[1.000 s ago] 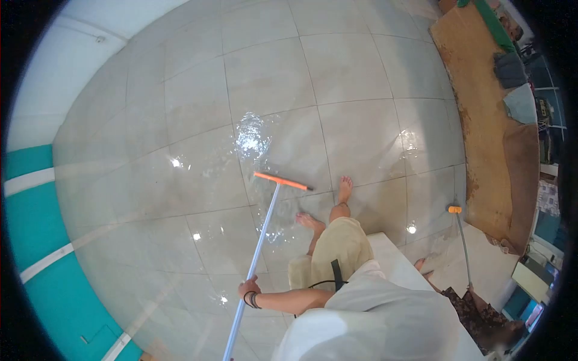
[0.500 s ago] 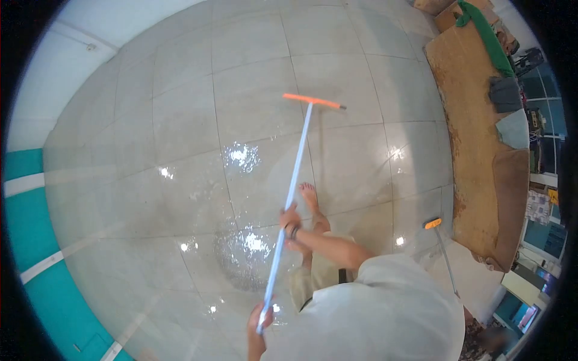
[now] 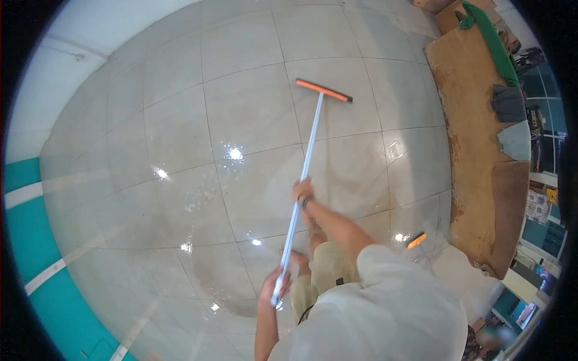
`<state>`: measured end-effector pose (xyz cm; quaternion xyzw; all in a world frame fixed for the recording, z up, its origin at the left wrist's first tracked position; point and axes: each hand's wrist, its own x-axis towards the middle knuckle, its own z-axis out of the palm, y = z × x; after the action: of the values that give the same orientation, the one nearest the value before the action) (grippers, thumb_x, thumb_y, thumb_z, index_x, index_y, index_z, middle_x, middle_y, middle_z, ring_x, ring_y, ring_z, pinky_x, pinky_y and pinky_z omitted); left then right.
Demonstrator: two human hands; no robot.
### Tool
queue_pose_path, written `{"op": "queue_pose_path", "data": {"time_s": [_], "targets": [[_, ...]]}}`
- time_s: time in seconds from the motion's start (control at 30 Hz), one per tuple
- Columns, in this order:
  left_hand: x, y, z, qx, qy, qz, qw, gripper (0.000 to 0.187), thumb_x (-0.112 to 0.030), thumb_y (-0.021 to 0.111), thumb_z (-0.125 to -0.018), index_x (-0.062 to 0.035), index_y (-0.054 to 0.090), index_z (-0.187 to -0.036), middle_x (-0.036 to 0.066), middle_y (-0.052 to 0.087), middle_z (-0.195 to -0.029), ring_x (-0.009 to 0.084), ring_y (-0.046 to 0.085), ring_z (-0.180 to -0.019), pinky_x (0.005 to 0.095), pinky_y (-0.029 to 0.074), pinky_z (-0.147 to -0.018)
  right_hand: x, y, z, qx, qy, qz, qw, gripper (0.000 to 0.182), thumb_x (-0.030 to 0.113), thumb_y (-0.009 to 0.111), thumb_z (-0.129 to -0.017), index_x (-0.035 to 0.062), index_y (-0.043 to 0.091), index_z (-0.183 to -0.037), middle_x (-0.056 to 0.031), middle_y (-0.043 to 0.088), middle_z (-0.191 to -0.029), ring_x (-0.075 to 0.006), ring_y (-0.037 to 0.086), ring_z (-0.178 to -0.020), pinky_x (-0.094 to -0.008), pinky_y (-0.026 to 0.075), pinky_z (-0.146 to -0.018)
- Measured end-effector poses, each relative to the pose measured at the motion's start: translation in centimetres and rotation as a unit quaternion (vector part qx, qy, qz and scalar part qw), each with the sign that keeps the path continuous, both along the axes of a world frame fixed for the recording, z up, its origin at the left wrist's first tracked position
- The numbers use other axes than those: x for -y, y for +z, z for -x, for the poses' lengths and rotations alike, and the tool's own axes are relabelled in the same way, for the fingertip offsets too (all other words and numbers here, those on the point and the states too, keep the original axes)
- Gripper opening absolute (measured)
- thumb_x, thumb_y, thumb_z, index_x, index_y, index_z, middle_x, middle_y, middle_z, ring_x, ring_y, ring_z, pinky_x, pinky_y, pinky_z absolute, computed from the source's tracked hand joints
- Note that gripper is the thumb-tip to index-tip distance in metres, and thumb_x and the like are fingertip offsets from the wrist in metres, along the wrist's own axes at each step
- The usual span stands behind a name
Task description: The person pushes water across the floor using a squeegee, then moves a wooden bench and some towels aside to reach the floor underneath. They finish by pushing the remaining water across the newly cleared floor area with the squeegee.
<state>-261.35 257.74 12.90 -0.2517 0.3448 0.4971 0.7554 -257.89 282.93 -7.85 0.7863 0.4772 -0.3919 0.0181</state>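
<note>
Squeegee [image 3: 308, 150] | you hold its pole [image 3: 294, 222] midway in your right hand [image 3: 303, 190], near end in your left hand [image 3: 275, 284] | orange head [image 3: 323, 89] out ahead, tiled floor [image 3: 253, 114] beneath

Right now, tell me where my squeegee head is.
In the head view, the squeegee head is at upper middle, at the far end of the pole, left of the brown board.

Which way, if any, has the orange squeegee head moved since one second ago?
Yes, the squeegee head moved forward, across a tile seam and nearer the brown board.
</note>
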Motion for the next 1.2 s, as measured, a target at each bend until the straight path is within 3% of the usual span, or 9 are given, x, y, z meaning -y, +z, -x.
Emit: {"op": "queue_pose_path", "data": {"time_s": [0.1,0.13,0.4,0.6,0.73,0.9,1.0,1.07,1.2], "targets": [[9.5,4.9,0.9,-0.008,-0.005,0.098,0.995,0.033,-0.031,0.043,-0.083,-0.0024,0.044,-0.1,0.002,0.04,-0.051,0.0098,0.032,-0.03,0.0197,0.025,-0.025,10.8,6.2,1.1,-0.046,0.037,0.155,0.986,0.038,0.026,0.038,-0.08,-0.0036,0.031,-0.103,-0.0221,0.058,-0.078,-0.0366,0.056,-0.077,-0.0432,0.045,-0.068],[12.6,6.7,0.9,-0.01,0.001,0.107,0.994,0.033,-0.031,0.044,-0.083,-0.0025,0.044,-0.099,0.002,0.039,-0.05,0.0102,0.031,-0.03,0.0199,0.025,-0.025,15.5,5.3,1.4,-0.044,0.048,0.125,0.99,0.035,0.029,0.04,-0.08,0.0004,0.032,-0.099,-0.021,0.057,-0.07,-0.0362,0.057,-0.064,-0.0441,0.046,-0.053],[31.7,20.8,-1.9,-0.005,0.089,0.25,0.964,0.037,-0.023,0.047,-0.081,-0.0039,0.04,-0.112,0.003,0.045,-0.061,0.0086,0.038,-0.036,0.0195,0.031,-0.027,36.0,17.9,2.5,-0.085,0.104,0.288,0.948,0.039,0.03,0.039,-0.079,-0.0021,0.029,-0.099,-0.0235,0.057,-0.076,-0.0368,0.057,-0.073,-0.0442,0.045,-0.065],[38.7,27.1,-5.3,-0.015,0.153,0.28,0.948,0.038,-0.023,0.045,-0.083,-0.0077,0.035,-0.117,-0.001,0.043,-0.065,0.0054,0.037,-0.039,0.0169,0.031,-0.028,44.9,17.7,4.0,-0.098,0.15,0.407,0.896,0.034,0.022,0.04,-0.079,0.0002,0.028,-0.101,-0.023,0.055,-0.084,-0.0364,0.058,-0.069,-0.0446,0.05,-0.054],[38.8,29.3,-6.8,-0.044,0.146,0.295,0.943,0.037,-0.024,0.043,-0.085,-0.0081,0.036,-0.117,-0.002,0.042,-0.062,0.0048,0.035,-0.039,0.0167,0.03,-0.028,39.9,22.0,3.8,-0.163,0.061,0.524,0.834,0.034,0.017,0.041,-0.077,-0.0012,0.026,-0.103,-0.0239,0.053,-0.087,-0.0349,0.059,-0.062,-0.0422,0.05,-0.039],[27.2,28.5,-3.1,-0.245,0.002,0.32,0.915,0.036,-0.033,0.053,-0.076,-0.0047,0.05,-0.099,-0.001,0.044,-0.059,0.0055,0.043,-0.051,0.0172,0.033,-0.037,30.6,21.7,4.0,-0.181,0.032,0.485,0.855,0.031,0.017,0.04,-0.078,-0.0018,0.031,-0.102,-0.0231,0.055,-0.081,-0.0308,0.06,-0.057,-0.0431,0.049,-0.037],[19.5,27.6,1.0,-0.316,-0.12,0.168,0.926,0.045,-0.019,0.052,-0.077,0.001,0.039,-0.115,0.014,0.053,-0.067,0.0148,0.047,-0.036,0.0234,0.037,-0.028,26.0,19.3,2.7,-0.263,-0.02,0.448,0.854,0.025,0.016,0.044,-0.075,-0.0069,0.043,-0.085,-0.0213,0.056,-0.07,-0.0314,0.059,-0.052,-0.0403,0.051,-0.039],[15.7,26.8,3.6,-0.352,-0.167,0.122,0.913,0.041,-0.023,0.05,-0.08,0.0004,0.042,-0.113,0.014,0.056,-0.07,0.0154,0.051,-0.043,0.0225,0.038,-0.032,21.4,19.4,2.1,-0.268,-0.067,0.421,0.864,0.026,0.017,0.044,-0.075,-0.0082,0.046,-0.079,-0.0216,0.055,-0.066,-0.0318,0.058,-0.052,-0.0407,0.05,-0.039],[8.1,24.5,7.6,-0.362,-0.11,-0.026,0.925,0.048,-0.027,0.053,-0.077,0.0008,0.042,-0.115,0.024,0.056,-0.087,0.0283,0.059,-0.073,0.0317,0.05,-0.051,13.3,17.3,0.1,-0.281,-0.137,0.328,0.892,0.029,0.022,0.042,-0.078,-0.0048,0.042,-0.09,-0.02,0.056,-0.073,-0.0316,0.059,-0.054,-0.0406,0.051,-0.043]]}}
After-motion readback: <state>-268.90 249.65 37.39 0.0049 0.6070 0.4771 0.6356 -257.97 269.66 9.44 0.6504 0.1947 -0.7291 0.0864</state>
